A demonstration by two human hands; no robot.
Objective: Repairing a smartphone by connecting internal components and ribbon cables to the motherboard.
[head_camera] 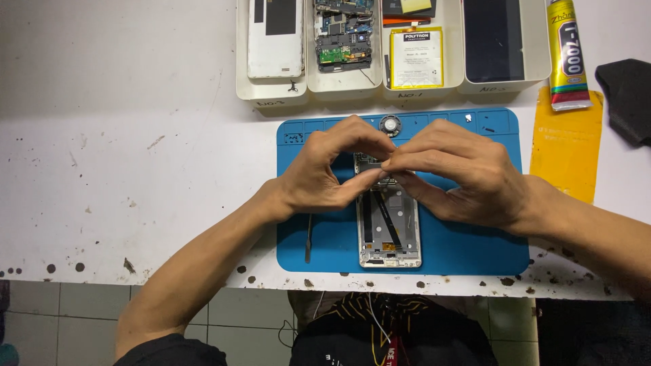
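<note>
An opened phone frame (389, 230) lies face down on a blue work mat (468, 237), its inner metal plate and a dark flex strip showing. My left hand (325, 173) and my right hand (458, 176) meet over the frame's upper end, fingertips pinched together on a small part there. What the fingertips grip is too small and hidden to name. A thin metal pry tool (308, 237) rests on the mat just left of the frame, under my left wrist.
Several white trays (271, 91) at the back hold a white back cover (274, 37), a circuit board (344, 34), a yellow battery (416, 57) and a dark screen (494, 41). A glue tube (567, 57), yellow sheet (566, 146), black cloth (627, 95) and small round part (390, 125) lie nearby.
</note>
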